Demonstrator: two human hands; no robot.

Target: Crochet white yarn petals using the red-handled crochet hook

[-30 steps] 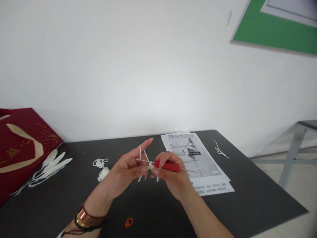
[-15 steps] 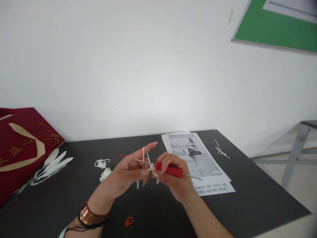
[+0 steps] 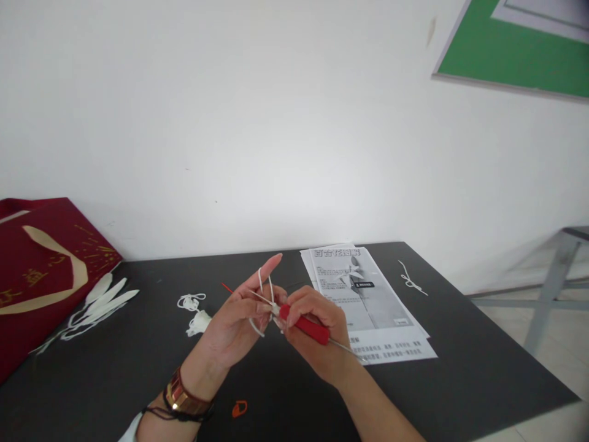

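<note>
A plain white wall [image 3: 276, 135] rises behind a matte black tabletop [image 3: 442, 380], with part of a green, pale-edged board [image 3: 515, 58] at upper right. Beyond the right edge stand a grey metal frame [image 3: 550, 288] and a light tiled floor [image 3: 547, 426].

At the left end is a dark red gift bag [image 3: 27, 252] with a beige ribbon handle [image 3: 80, 270] and gold lettering and streaks; its contents are hidden. Just beside it lie white, petal-shaped yarn pieces [image 3: 105, 301] with trailing strands, and nearer the middle a small white yarn bundle [image 3: 199, 322].

Overlapping white printed sheets [image 3: 400, 347] lie behind the right hand [image 3: 335, 353]. The top one carries a bold Chinese heading, a grey picture of a flower and a small black label [image 3: 364, 284] with white lettering; the text is too blurred to read surely. A knotted white strand [image 3: 409, 282] lies to their right, and an orange plastic stitch marker [image 3: 239, 409] near the front.

Above the tabletop, the left hand [image 3: 230, 328] has its grip pinched on a small white piece of yarn work [image 3: 275, 309], with white yarn [image 3: 271, 291] over the raised index finger. The right hand's grip is closed around the red handle of a slim metal crochet hook [image 3: 306, 326], its shaft reaching the work.
</note>
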